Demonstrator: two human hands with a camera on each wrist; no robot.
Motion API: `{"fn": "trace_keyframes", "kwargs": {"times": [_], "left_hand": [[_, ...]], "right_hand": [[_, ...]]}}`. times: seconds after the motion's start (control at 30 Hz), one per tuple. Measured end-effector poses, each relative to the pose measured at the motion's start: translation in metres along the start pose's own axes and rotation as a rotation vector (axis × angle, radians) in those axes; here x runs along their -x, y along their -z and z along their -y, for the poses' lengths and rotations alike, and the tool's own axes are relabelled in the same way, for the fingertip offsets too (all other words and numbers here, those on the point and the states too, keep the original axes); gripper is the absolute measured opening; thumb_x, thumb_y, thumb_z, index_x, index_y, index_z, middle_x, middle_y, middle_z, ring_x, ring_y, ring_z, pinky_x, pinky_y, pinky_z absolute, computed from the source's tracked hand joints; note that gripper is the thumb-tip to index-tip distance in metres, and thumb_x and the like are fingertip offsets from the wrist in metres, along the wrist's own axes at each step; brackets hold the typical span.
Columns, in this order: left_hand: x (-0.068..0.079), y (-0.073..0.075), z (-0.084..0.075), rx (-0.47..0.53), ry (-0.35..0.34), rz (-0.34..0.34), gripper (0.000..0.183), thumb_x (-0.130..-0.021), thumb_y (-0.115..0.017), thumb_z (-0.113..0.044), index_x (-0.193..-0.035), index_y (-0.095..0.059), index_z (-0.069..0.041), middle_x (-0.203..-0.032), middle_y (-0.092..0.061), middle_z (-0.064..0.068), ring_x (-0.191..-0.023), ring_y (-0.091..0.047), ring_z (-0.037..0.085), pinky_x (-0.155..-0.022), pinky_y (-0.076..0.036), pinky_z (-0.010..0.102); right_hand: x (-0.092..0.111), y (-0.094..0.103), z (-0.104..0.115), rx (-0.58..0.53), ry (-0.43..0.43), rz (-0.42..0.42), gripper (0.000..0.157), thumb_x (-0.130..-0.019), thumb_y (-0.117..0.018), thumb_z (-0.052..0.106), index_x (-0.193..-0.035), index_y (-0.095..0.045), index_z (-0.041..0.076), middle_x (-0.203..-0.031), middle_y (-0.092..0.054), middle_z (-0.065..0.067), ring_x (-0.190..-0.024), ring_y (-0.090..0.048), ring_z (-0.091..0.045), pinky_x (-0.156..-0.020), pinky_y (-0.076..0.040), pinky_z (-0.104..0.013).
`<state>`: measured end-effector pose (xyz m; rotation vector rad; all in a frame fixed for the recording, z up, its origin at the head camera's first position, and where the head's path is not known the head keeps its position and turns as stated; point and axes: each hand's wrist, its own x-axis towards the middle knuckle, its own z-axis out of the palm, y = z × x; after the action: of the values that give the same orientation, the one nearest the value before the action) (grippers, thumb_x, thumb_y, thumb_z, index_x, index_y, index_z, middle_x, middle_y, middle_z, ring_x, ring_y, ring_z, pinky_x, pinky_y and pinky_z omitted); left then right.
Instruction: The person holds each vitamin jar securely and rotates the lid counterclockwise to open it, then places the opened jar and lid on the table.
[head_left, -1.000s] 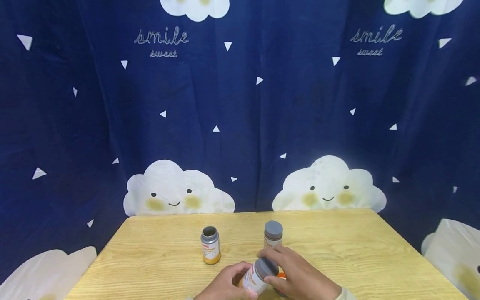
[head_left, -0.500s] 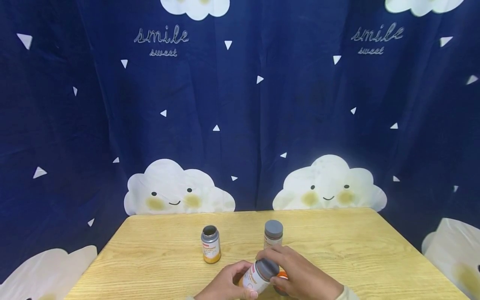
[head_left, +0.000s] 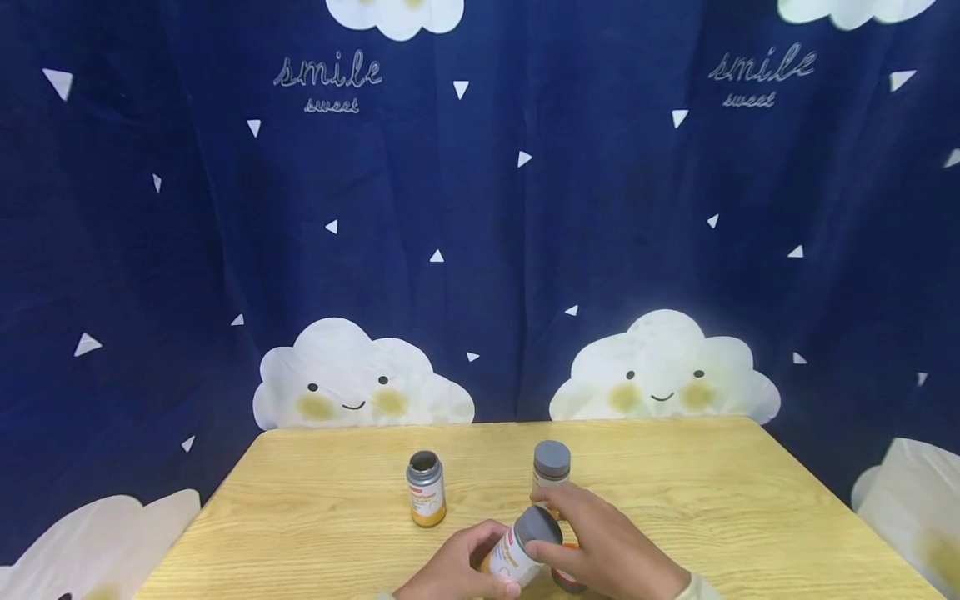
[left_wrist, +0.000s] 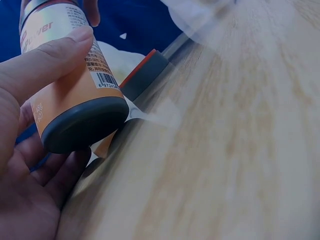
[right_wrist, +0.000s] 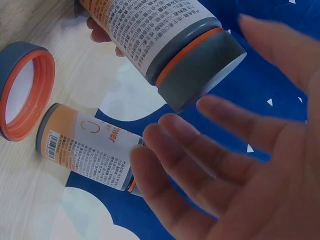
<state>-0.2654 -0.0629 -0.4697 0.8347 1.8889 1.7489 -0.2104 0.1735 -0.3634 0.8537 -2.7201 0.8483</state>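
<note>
A supplement bottle [head_left: 507, 562] with a white and orange label and a grey cap [left_wrist: 31, 7] is gripped by my left hand [head_left: 459, 568], thumb across the label. It tilts up to the right above the table. My right hand [head_left: 600, 542] is beside the cap. In the right wrist view its spread, slightly bent fingertips [right_wrist: 172, 127] stand apart from the bottle's cap [right_wrist: 202, 70], and an orange ring shows under that cap. A loose grey cap [right_wrist: 30, 92] with an orange inside lies on the table, partly hidden by the right hand in the head view.
Behind my right hand stands another capped bottle [head_left: 552, 467]. An uncapped bottle [head_left: 427, 498] stands upright to the left, its dark mouth showing. The wooden table [head_left: 315, 500] ends at a blue curtain [head_left: 495, 208] with clouds.
My right hand's fingers have come off the cap and spread apart around it. The cap remains on the bottle in my left hand. The head view has shifted slightly.
</note>
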Motion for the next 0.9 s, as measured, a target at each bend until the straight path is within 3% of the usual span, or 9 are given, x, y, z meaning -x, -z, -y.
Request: {"fn": "trace_keyframes", "kwargs": {"times": [0.13,0.3,0.37,0.67,0.9], "left_hand": [[0.0002,0.0004,-0.0009,-0.023,-0.028,-0.002,0.046,-0.086,-0.074,-0.023,-0.128,-0.056,-0.013,-0.118,-0.062,0.003,-0.107,-0.059,0.020,-0.090,-0.047,0.029],[-0.0012,0.0012,-0.0008,-0.055,-0.065,0.002,0.047,-0.086,-0.074,-0.025,-0.127,-0.056,-0.013,-0.117,-0.062,0.003,-0.107,-0.059,0.019,-0.090,-0.047,0.028],[-0.0012,0.0010,0.0000,-0.052,-0.063,0.006,0.047,-0.086,-0.074,-0.025,-0.127,-0.056,-0.012,-0.117,-0.062,0.003,-0.106,-0.059,0.019,-0.090,-0.047,0.028],[-0.0028,0.0008,0.0003,-0.051,-0.060,0.013,0.047,-0.086,-0.074,-0.025,-0.127,-0.056,-0.014,-0.118,-0.062,0.002,-0.107,-0.059,0.018,-0.090,-0.047,0.027],[-0.0010,0.0000,-0.0001,-0.029,-0.037,0.016,0.047,-0.086,-0.074,-0.022,-0.128,-0.055,-0.011,-0.118,-0.062,0.004,-0.107,-0.059,0.020,-0.089,-0.048,0.027]], "right_hand": [[-0.0045,0.0005,0.0003,-0.006,-0.104,-0.022,0.044,-0.087,-0.058,0.062,-0.109,-0.064,0.024,-0.100,-0.063,0.011,-0.089,-0.062,-0.012,-0.071,-0.052,-0.032],[-0.0082,-0.0012,-0.0004,0.015,-0.125,-0.058,0.036,-0.087,-0.059,0.060,-0.088,-0.068,0.025,-0.075,-0.056,0.014,-0.064,-0.050,-0.002,-0.054,-0.043,-0.023],[-0.0078,-0.0025,-0.0008,-0.001,-0.128,-0.059,0.035,-0.087,-0.060,0.059,-0.087,-0.068,0.025,-0.072,-0.055,0.015,-0.059,-0.047,-0.001,-0.051,-0.041,-0.022],[-0.0070,-0.0037,-0.0010,-0.062,-0.090,-0.065,0.032,-0.087,-0.064,0.053,-0.079,-0.063,0.022,-0.063,-0.048,0.010,-0.054,-0.041,-0.002,-0.046,-0.039,-0.022],[-0.0069,-0.0028,-0.0014,-0.069,-0.068,-0.030,0.030,-0.088,-0.065,0.050,-0.083,-0.062,0.020,-0.069,-0.049,0.010,-0.059,-0.043,-0.002,-0.051,-0.041,-0.022]]}}
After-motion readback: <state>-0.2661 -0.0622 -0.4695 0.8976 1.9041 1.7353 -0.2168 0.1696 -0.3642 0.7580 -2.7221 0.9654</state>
